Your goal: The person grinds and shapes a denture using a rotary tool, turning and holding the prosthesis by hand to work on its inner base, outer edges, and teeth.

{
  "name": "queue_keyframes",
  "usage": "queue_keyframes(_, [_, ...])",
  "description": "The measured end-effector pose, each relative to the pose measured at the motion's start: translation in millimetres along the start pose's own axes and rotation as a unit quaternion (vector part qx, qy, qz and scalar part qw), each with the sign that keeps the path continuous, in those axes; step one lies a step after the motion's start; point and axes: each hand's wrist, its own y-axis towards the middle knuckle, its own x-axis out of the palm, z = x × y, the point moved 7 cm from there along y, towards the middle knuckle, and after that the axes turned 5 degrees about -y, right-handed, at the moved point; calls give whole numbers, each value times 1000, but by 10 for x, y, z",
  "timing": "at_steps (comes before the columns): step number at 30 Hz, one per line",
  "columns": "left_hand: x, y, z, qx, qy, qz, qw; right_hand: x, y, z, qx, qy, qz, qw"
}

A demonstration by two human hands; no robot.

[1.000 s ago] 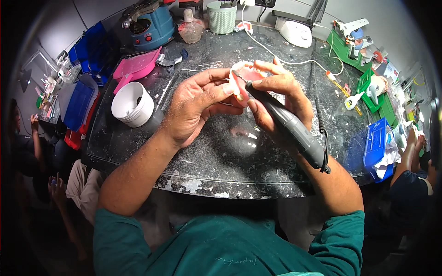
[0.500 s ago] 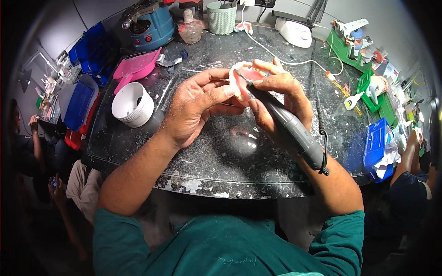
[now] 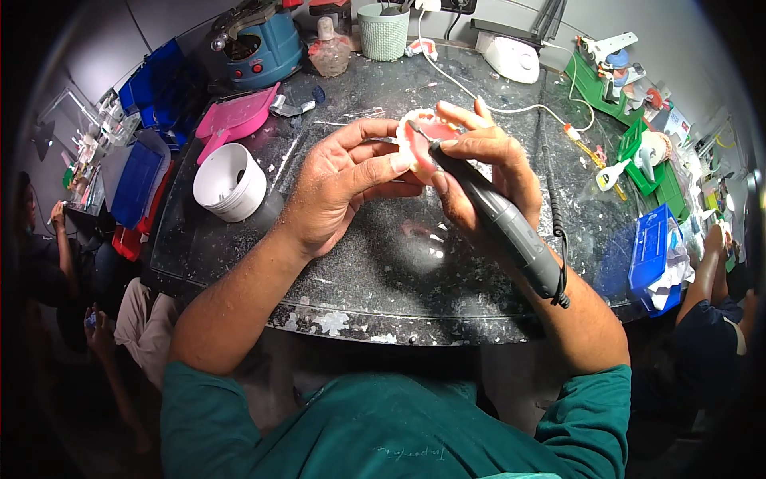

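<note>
Held above the middle of the dark bench is a pink denture with a row of whitish teeth along its rim. My left hand pinches its left side between thumb and fingers, and dust specks the skin. My right hand is closed round a black rotary handpiece like a pen, its thumb and forefinger near the tip. The thin metal bur of the handpiece reaches over the denture's inner pink surface; whether it touches cannot be made out. Some right fingers rest along the denture's far right edge.
On the dusty black bench, a white tub and pink dustpan stand left. A blue machine, glass bottle, pale green basket and white control unit line the back. Green and blue bins sit right. People are at both sides.
Both hands stay nearly in place. The denture has tilted slightly, and the handpiece has shifted only a little.
</note>
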Motion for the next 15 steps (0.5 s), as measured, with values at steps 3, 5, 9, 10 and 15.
queue_keyframes(3, [-9, -11, 8, 5, 7, -1, 1000, -17, -1, 16, 21, 15, 1, 1000])
queue_keyframes(5, [-4, -2, -3, 8, 5, 2, 1000, 0, -5, 27, 10, 6, 3, 1000])
queue_keyframes(9, [-4, 1, -3, 8, 9, 3, 1000, -13, 4, 14, 16, 13, -1, 1000])
queue_keyframes(10, [-15, 0, -8, 8, 9, 4, 1000, -20, 10, 11, 16, 14, 0, 1000])
queue_keyframes(15, [3, 1, -13, 1, 2, 2, 1000, -106, -45, 94, 33, 62, 45, 997])
